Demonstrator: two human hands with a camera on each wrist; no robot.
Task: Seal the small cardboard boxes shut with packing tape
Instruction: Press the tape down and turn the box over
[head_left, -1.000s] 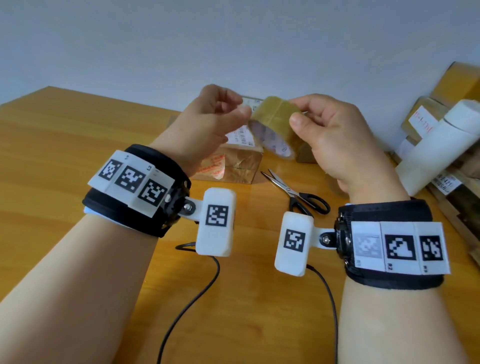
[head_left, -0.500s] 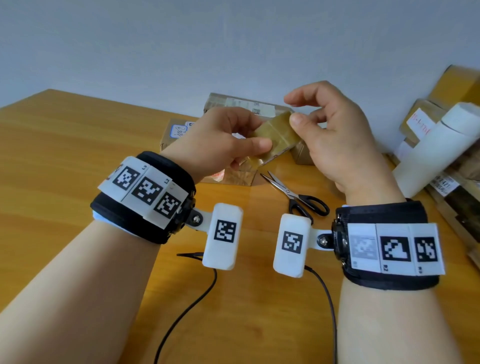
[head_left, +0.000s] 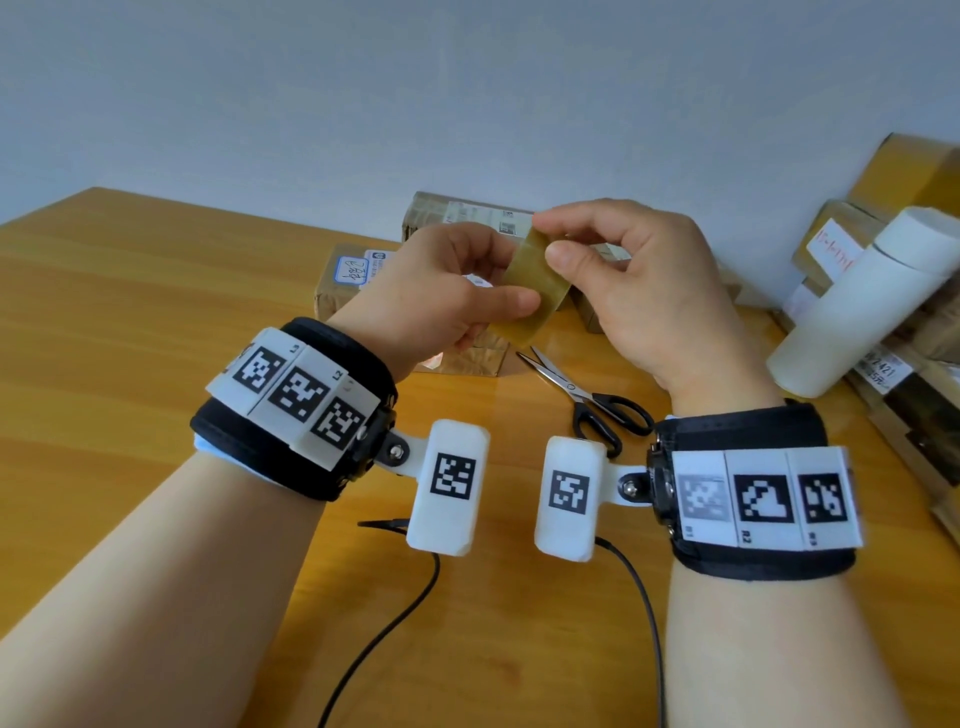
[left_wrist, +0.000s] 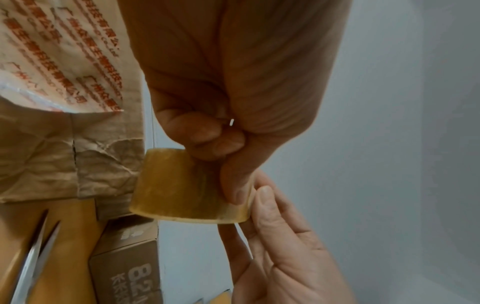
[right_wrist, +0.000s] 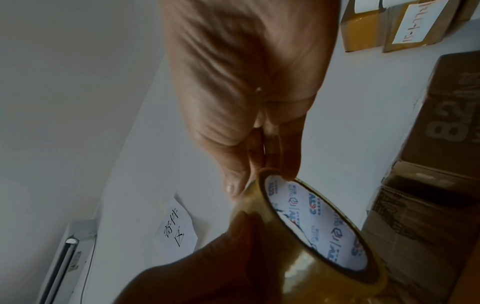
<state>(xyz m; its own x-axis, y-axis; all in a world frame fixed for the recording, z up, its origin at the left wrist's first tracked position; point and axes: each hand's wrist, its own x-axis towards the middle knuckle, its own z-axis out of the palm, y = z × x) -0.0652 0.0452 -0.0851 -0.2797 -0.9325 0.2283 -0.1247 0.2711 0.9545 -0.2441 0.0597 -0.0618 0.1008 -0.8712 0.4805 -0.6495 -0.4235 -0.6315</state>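
Here, both hands hold the tape roll (head_left: 535, 288) up over the wooden surface (head_left: 156, 332), at about 12 o'clock from the wrists. The left hand (head_left: 441, 301) has its fingers curled, thumb and fingertips pinching the roll's lower side; the right hand (head_left: 639, 291) pinches the roll's upper rim between thumb and forefinger, one fingertip inside the printed core in the right wrist view. Behind the hands, partly hidden by them, lie small cardboard boxes (head_left: 348, 280), one with a blue-edged label at 11 o'clock and a longer one (head_left: 467, 215) against the wall. Black-handled scissors (head_left: 587, 397) lie on the surface just under the right hand, blades parted. At 2 to 3 o'clock stands a stack of more boxes (head_left: 841, 239) with a white cylinder (head_left: 862, 301) leaning across them.
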